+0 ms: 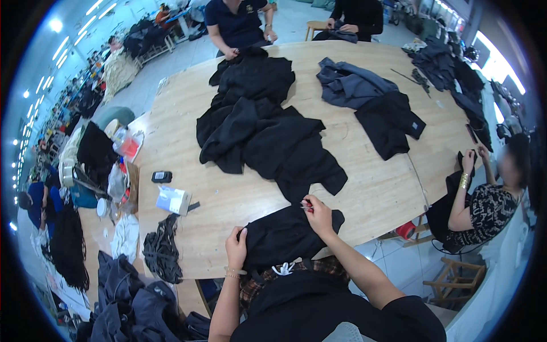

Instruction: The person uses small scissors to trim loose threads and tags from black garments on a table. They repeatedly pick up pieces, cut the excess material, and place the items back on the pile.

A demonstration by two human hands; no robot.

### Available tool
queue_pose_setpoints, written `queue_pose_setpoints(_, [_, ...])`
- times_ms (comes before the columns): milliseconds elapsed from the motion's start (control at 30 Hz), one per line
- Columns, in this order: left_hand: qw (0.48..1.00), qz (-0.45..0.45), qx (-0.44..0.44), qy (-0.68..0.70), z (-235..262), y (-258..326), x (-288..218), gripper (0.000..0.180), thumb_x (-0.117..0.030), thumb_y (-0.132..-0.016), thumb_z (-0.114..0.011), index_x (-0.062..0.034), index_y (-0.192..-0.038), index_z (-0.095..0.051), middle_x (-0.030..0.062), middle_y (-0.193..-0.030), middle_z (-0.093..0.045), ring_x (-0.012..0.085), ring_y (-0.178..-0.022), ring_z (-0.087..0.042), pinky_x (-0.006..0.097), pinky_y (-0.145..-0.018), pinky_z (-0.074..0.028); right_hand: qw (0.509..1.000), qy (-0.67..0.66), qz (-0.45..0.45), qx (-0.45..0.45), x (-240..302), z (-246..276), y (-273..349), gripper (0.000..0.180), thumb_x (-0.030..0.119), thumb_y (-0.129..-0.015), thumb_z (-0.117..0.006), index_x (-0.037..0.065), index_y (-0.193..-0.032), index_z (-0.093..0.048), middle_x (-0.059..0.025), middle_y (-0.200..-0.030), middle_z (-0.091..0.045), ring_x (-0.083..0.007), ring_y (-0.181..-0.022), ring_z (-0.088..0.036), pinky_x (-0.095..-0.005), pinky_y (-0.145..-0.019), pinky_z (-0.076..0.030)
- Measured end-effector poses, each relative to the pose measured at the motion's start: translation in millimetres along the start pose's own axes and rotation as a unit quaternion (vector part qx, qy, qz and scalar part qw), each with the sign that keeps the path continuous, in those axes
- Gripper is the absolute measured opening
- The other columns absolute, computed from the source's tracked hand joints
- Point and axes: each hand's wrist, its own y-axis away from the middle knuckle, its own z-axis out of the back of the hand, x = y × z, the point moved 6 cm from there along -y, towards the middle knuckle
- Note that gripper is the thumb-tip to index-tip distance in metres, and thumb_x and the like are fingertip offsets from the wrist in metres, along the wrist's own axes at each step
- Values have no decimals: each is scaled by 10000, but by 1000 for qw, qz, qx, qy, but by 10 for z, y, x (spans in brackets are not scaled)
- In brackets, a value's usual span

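Observation:
A folded black garment lies at the near table edge in front of me. My left hand is closed on its left edge, thumb on top. My right hand is closed around small red-handled thread snips over the garment's upper right part. Their metal tip points left, and the palm hides most of the handle. Just beyond, a long heap of black garments stretches up the middle of the table; its near end reaches close to my right hand.
On the left are a white-and-blue box, a small black device, a bundle of dark strips and a basket. Dark garments pile up at lower left. Grey-blue cloth lies far right. Co-workers handle cloth at the far and right edges.

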Motion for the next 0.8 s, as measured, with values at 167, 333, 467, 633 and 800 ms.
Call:
queue_pose_setpoints(167, [1000, -15, -8, -11, 9, 4, 8, 200, -183, -975, -607, 14, -952, -638, 181, -790, -653, 253, -711, -628, 336, -706, -490, 1000, -7, 1, -4, -36, -16, 21, 243, 97, -840, -692, 77, -1071, -620, -138, -970, -704, -350, -839, -691, -412, -688, -539])
queue_pose_setpoints(333, [1000, -13, 2, -5, 13, 8, -2, 204, -177, -982, -594, 22, -948, -629, 162, -782, -642, 218, -719, -606, 329, -710, -482, 1000, -2, -17, 3, -12, 0, 15, 239, 92, -827, -701, 70, -1048, -613, -137, -966, -700, -348, -836, -691, -412, -685, -538])
queue_pose_setpoints(467, [1000, 9, 22, 14, 7, -5, 12, 210, -167, -991, -581, 35, -943, -615, 122, -777, -628, 161, -748, -568, 309, -736, -473, 1000, 9, -18, 7, -22, -15, 11, 235, 99, -824, -704, 68, -1037, -611, -141, -950, -696, -356, -824, -687, -416, -679, -533])
queue_pose_setpoints(633, [1000, 1, 12, 11, 29, -23, 4, 204, -184, -976, -609, 15, -948, -641, 172, -770, -648, 216, -688, -618, 330, -671, -480, 999, 17, -28, 7, -17, -50, -29, 230, 97, -816, -701, 67, -1027, -615, -146, -919, -690, -366, -810, -681, -421, -670, -525])
queue_pose_setpoints(800, [1000, 1, 7, 7, 46, -39, 33, 196, -177, -973, -613, 15, -950, -644, 161, -759, -653, 185, -687, -615, 313, -670, -480, 1000, 20, -19, -7, 8, -75, -78, 188, 145, -850, -708, 48, -978, -611, -155, -873, -680, -366, -779, -675, -429, -647, -516])
